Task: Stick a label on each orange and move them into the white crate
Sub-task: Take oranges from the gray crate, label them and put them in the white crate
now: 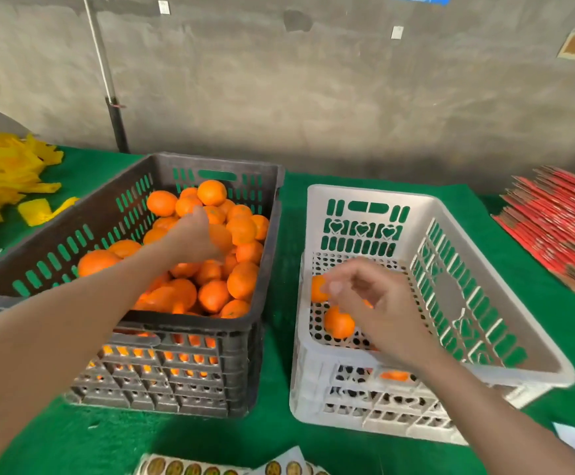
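On the green worktop (279, 440), the black crate (162, 371) stands under your left hand (193, 238) because it is the supply, full with a heap of oranges (241, 279). The white crate (365, 195) stands under your right hand (375, 303) to receive them, and holds only a few oranges (339, 322), low below your right fingers (358, 279). Your left fingers (203, 217) lie on one orange of the heap, probably to take it, but the blur hides whether they grip it; your right fingers are loosely curled and hold nothing, and the label sheets (190, 469) lie on the near side of both hands, easy to reach.
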The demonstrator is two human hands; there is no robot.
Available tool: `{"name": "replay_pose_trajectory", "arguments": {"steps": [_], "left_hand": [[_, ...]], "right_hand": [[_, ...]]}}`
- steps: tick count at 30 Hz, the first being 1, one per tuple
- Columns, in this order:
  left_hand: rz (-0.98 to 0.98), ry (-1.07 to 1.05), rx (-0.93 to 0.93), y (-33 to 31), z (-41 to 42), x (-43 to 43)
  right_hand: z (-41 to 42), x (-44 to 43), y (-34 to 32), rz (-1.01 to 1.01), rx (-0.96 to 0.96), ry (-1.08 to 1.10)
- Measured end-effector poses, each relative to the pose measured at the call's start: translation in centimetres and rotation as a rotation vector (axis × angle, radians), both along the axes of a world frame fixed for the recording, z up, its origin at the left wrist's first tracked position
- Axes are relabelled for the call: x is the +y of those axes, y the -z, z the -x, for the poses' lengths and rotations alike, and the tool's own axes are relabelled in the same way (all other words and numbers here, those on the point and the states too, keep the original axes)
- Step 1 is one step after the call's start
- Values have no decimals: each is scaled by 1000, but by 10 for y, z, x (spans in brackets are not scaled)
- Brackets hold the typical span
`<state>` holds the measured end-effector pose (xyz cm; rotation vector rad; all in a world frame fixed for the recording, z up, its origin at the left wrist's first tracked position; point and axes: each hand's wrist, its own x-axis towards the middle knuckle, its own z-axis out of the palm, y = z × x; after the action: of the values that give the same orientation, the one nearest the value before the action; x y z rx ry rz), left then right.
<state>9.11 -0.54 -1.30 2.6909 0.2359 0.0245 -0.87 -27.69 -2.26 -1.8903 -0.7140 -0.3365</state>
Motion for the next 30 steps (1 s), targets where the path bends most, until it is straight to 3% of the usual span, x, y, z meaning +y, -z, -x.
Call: {"name": "replay_pose_trajectory", "arguments": {"steps": [2,5,8,11,15,19,25,30], "left_hand": [[355,-120,-138,-11,9,5],[950,-29,-314,-36,45,3],[1215,181,-313,-55,99,-5],[1274,297,-283,-56,150,-17],[1264,343,-200,-37,199,-31],[1134,251,-18,8,223,-44],[1172,135,333,96,230,-54],[1053,301,514,121,220,-56]], "right_hand": [[31,8,27,129,104,-170],[50,18,89,567,378,-302],[47,23,144,917,528,-324],[47,30,171,1074,517,-334],[54,35,182,1084,481,-262],[59,27,182,963,491,-195],[73,0,151,607,592,-201],[88,-17,121,413,656,-178]]}}
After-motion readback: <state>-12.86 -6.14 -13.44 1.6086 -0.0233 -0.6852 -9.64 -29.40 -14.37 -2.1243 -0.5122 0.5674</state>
